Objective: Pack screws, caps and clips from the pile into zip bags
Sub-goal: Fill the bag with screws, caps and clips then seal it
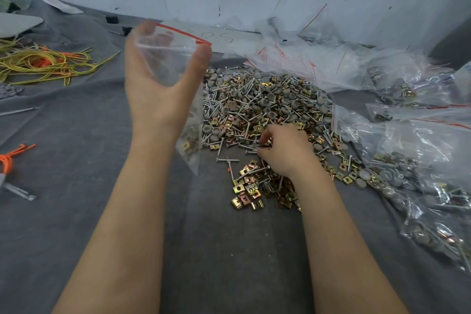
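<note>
My left hand holds a clear zip bag with a red seal strip, raised above the grey cloth with its mouth spread wide. A few brass clips lie in the bag's hanging bottom. My right hand reaches down into the near edge of the pile of screws, grey caps and brass clips, its fingers curled round several screws. A smaller cluster of brass clips lies just in front of that hand.
Filled zip bags are heaped along the right side, and empty bags lie behind the pile near the wall. Yellow and orange cords sprawl at the far left. An orange tie lies by the left edge.
</note>
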`<action>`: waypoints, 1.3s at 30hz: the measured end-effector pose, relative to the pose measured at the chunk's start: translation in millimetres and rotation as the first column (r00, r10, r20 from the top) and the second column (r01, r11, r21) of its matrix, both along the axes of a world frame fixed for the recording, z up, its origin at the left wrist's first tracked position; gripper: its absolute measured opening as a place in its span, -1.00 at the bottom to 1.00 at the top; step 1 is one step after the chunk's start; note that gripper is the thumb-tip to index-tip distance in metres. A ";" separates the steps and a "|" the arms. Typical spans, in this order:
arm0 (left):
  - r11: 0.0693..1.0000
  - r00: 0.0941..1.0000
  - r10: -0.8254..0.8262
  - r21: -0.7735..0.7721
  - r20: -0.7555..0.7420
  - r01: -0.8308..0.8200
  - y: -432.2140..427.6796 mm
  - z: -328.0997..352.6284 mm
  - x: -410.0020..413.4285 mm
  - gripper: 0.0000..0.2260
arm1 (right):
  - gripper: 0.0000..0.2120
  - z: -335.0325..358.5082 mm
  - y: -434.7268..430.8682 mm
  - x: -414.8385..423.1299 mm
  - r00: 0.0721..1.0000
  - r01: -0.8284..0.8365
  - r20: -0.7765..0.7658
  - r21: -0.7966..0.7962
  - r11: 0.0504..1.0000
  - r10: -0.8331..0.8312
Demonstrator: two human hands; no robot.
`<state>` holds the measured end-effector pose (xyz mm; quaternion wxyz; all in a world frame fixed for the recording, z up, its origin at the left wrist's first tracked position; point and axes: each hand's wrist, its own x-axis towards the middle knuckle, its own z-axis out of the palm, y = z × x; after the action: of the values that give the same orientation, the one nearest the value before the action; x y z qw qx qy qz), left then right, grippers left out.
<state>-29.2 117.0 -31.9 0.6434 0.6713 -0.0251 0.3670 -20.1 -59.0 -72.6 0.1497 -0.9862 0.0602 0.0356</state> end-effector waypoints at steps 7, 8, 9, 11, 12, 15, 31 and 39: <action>0.858 0.951 -0.155 0.441 -0.266 0.263 -10.5 -10.3 0.3 -0.44 | -0.87 -0.2 2.1 -0.3 0.999 -0.024 0.031 0.041 0.999 0.023; 0.800 0.917 -0.190 0.487 -0.350 0.351 -13.8 -14.1 1.3 -0.35 | -0.90 -0.2 1.5 -0.9 0.999 -0.028 0.035 0.061 0.998 0.025; 0.749 0.893 -0.210 0.522 -0.398 0.408 -17.1 -18.0 1.7 -0.26 | -0.92 0.0 0.2 -1.3 0.999 -0.028 0.043 0.078 0.997 0.025; 0.690 0.880 -0.223 0.570 -0.418 0.446 -23.6 -23.6 2.1 -0.16 | -0.93 0.5 -3.9 -0.7 0.997 0.002 0.082 0.152 0.988 -0.015; 0.674 0.881 -0.224 0.586 -0.418 0.449 -26.5 -25.3 1.9 -0.13 | -0.91 1.1 -6.6 -0.1 0.992 0.030 0.114 0.211 0.977 -0.055; 0.641 0.881 -0.210 0.621 -0.423 0.451 -29.9 -30.5 4.1 -0.15 | -0.91 1.7 -15.7 3.1 0.958 0.048 0.236 0.427 0.903 -0.162; 0.673 0.885 -0.235 0.590 -0.402 0.447 -31.8 -36.1 8.0 -0.14 | -0.84 9.4 -14.5 -3.0 0.930 -0.117 0.354 0.547 0.829 -0.103; 0.714 0.891 -0.240 0.552 -0.385 0.431 -29.6 -36.4 9.2 -0.17 | -0.91 4.6 9.0 -6.6 0.995 -0.092 -0.025 0.079 0.993 0.094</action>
<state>-20.1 87.4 -68.4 0.4374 0.8750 -0.1748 0.1122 -26.7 -49.9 -68.0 0.1852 -0.9808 0.0147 0.0589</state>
